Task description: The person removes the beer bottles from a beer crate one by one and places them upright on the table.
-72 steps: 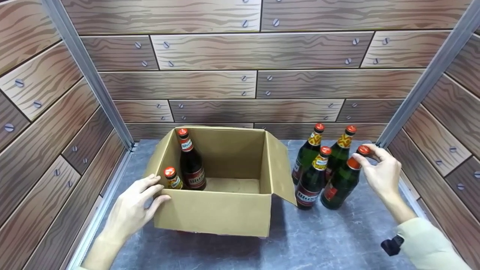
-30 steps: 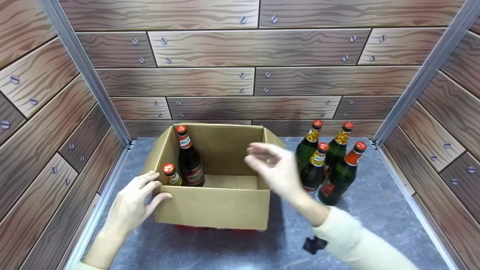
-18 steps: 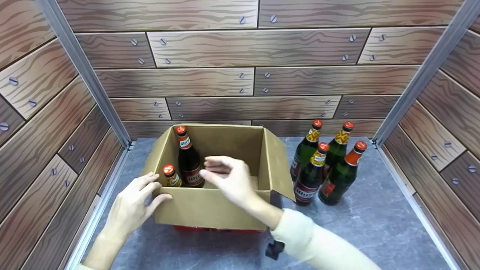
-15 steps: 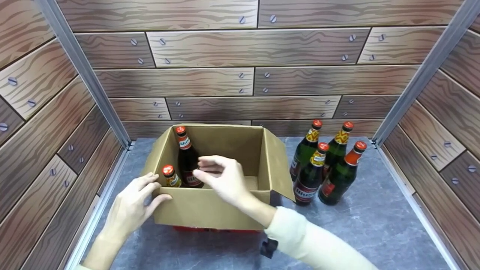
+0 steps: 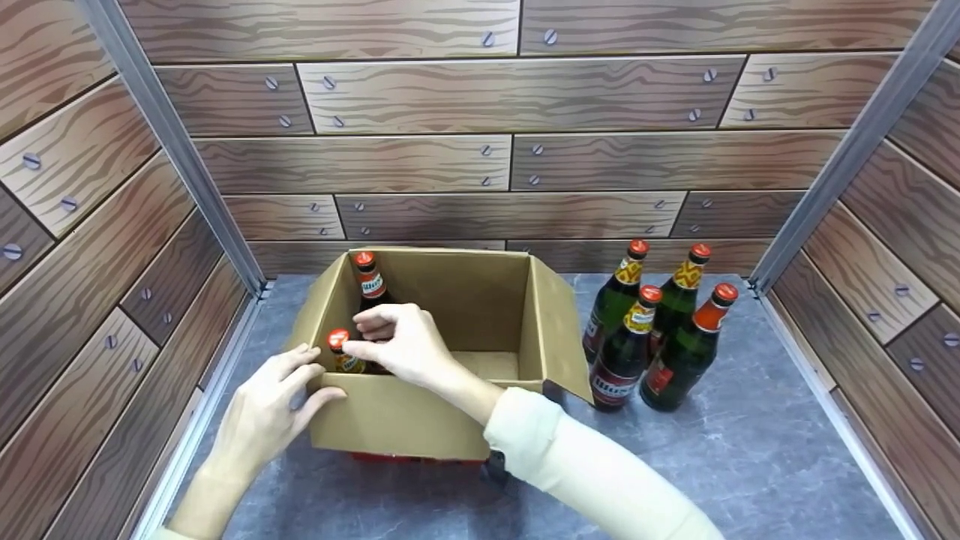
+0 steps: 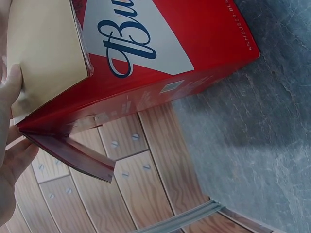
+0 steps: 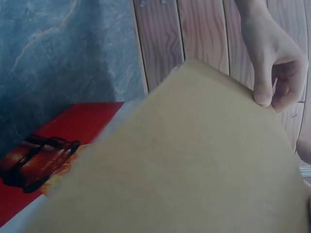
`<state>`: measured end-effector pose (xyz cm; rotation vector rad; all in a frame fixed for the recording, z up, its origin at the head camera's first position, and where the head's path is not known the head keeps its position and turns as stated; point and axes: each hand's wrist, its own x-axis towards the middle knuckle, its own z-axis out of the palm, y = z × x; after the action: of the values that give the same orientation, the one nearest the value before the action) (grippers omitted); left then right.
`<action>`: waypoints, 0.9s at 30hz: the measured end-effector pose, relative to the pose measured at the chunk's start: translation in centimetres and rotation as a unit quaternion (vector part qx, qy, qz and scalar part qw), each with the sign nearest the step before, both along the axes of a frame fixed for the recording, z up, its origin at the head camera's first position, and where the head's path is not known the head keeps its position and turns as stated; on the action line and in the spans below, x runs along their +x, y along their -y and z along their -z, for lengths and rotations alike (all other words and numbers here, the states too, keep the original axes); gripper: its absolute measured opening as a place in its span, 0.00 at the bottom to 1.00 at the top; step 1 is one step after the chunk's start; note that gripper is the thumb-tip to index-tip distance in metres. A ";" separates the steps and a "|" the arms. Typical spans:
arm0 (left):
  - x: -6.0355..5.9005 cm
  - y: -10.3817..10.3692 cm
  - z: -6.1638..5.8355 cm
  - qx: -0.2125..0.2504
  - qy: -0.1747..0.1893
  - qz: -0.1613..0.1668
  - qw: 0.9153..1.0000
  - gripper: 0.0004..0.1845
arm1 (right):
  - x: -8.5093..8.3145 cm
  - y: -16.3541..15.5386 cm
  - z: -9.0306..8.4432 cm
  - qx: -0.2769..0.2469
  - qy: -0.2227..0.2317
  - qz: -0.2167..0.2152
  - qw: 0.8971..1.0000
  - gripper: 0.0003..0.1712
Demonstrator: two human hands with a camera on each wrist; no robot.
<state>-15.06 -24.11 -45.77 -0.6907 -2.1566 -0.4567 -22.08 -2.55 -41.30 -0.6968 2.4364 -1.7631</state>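
Note:
An open cardboard box (image 5: 420, 420) stands on the grey surface; its outside is red with printed lettering (image 6: 184, 43). Two brown bottles with red caps stand inside at the left, a tall one (image 5: 367, 279) at the back and a shorter one (image 5: 338, 339) in front. My right hand (image 5: 354, 334) reaches across into the box with loosely curled fingers, its thumb tip against the shorter bottle's neck just under the cap. My left hand (image 5: 262, 412) grips the box's front-left corner, thumb on the front wall (image 7: 262, 94), fingers along the side (image 6: 12, 155).
Several green bottles (image 5: 637, 330) with red caps stand close together to the right of the box. Wood-patterned walls (image 5: 510, 157) close in the back and both sides, with metal posts (image 5: 840, 165) at the corners. Bare grey surface (image 5: 735, 465) lies at the front right.
My right hand left the green bottles on the right, swept left over the box and came down to the shorter bottle's cap. My left hand and the box stayed put.

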 end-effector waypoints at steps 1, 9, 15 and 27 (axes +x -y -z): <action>0.0 0.0 0.0 0.000 0.001 -0.001 1.000 0.29 | -0.2 0.3 0.0 0.006 0.001 -0.009 1.000 0.21; 0.3 0.2 0.3 -0.003 0.000 -0.011 1.000 0.29 | -1.3 1.9 0.3 0.063 -0.007 -0.061 0.996 0.22; 0.3 0.2 0.4 -0.009 -0.001 -0.007 1.000 0.28 | -1.7 2.1 0.7 0.068 -0.010 -0.070 0.995 0.17; -0.1 0.2 0.2 -0.013 -0.009 -0.004 1.000 0.27 | -1.6 1.8 0.5 0.065 -0.012 -0.052 0.996 0.14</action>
<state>-15.11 -24.30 -45.97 -0.6971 -2.1520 -0.4172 -23.69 -4.37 -41.81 -0.8193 2.4546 -1.5527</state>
